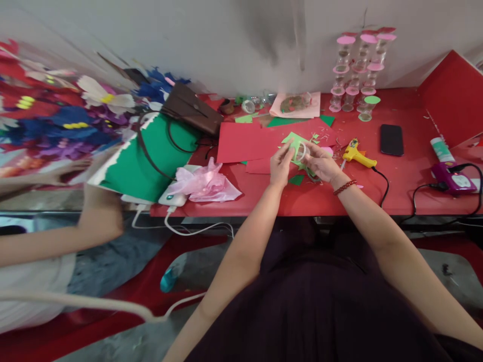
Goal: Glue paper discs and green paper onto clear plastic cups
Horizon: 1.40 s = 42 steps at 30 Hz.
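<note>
My left hand (281, 163) pinches a piece of light green paper (295, 141) above the red table. Between both hands is a small clear plastic cup (302, 151) with its round rim showing. My right hand (320, 163), below which a red bead bracelet (344, 187) circles the wrist, has its fingers closed around the cup's right side. Cup and green paper meet, but whether they are stuck together I cannot tell. Under the hands lie red paper sheets (241, 142) and green scraps (296, 179). Right of my right hand rests a yellow glue gun (358, 155).
Clear cups with pink discs (352, 90) stand stacked at the back. A black phone (391, 140) and a purple corded device (453, 178) lie right. Left are a pink plastic bag (207, 182), a brown handbag (194, 108), green board (154, 156) and another person's arm (68, 239).
</note>
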Tool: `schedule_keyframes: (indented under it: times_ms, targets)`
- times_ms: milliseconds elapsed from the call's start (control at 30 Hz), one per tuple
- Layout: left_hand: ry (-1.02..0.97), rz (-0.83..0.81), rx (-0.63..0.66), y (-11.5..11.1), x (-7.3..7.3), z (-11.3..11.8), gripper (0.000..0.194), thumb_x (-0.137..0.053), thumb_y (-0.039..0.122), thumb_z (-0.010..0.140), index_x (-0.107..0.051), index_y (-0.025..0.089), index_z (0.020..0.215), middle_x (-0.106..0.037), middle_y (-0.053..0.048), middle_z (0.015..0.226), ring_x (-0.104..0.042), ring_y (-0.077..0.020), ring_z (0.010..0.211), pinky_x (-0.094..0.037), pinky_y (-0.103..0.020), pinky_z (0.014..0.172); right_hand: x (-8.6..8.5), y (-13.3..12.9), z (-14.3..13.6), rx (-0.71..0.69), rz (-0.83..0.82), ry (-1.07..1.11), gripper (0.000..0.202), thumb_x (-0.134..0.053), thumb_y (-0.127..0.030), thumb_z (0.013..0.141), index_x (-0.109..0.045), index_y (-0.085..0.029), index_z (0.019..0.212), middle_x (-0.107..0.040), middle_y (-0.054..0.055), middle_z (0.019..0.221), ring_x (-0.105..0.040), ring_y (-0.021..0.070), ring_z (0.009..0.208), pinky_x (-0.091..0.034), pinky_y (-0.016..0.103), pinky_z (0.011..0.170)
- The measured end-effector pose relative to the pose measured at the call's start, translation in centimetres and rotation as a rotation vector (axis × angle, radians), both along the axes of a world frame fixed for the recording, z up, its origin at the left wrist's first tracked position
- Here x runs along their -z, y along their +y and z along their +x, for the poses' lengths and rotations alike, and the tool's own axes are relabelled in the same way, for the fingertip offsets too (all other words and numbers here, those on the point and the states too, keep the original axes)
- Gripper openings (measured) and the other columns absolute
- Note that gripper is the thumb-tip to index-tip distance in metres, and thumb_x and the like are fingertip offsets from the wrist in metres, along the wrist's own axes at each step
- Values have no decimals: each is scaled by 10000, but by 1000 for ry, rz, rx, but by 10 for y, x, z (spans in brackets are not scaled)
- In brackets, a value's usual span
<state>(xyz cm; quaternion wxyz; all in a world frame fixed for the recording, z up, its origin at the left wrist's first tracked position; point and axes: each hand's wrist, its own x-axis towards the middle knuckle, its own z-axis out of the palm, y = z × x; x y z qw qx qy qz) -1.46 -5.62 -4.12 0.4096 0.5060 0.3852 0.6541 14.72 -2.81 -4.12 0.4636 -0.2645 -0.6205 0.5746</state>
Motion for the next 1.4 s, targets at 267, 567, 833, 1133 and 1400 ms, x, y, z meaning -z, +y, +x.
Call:
schedule_keyframes:
  times_ms: [267, 567, 833, 1133, 1400]
  targets:
    - [139, 39, -148, 0, 1, -2, 696, -761, 737, 811, -732, 296, 1350, -716, -98, 1342, -661, -293, 1286, -516, -418, 1125, -2, -5, -4, 102, 21, -53, 537, -641, -678, 921, -647, -276, 1277, -725, 53, 1077, -705, 178, 863, -643, 336, 760]
    - [500, 189, -209, -11, 0, 0, 617, -696, 699, 883, -751, 273, 1326, -652, -107, 1142, -640, -261, 1102, -531, -402, 1045, -1, -10, -7, 591, 331, -361, 233, -712, -454, 898, -636, -234, 906, -654, 20, 803, -607, 169, 701, -549, 326, 689]
    - [491, 172, -106, -17, -4, 5, 588, -706, 674, 887, -734, 265, 1309, -652, -136, 1316, -608, -303, 1283, -481, -451, 1156, -6, -18, -8, 684, 347, -364, 384, -645, -494, 995, -545, -243, 722, -651, 23, 723, -623, 188, 707, -521, 337, 713]
    - [374, 58, -32, -14, 2, 9, 635, -700, 729, 862, -747, 235, 1259, -758, -129, 1296, -707, -301, 1203, -558, -427, 1052, -3, -13, -5, 659, 430, -485, 234, -545, -240, 987, -561, -235, 753, -688, 51, 770, -631, 205, 760, -510, 341, 763]
    - [290, 5, 22, -14, 2, 10, 635, -718, 732, 843, -752, 250, 1256, -753, -123, 1327, -720, -310, 1201, -592, -434, 1021, 5, -8, -5, 666, 438, -560, 210, -477, -238, 1026, -559, -242, 833, -707, 71, 823, -647, 218, 789, -483, 329, 727]
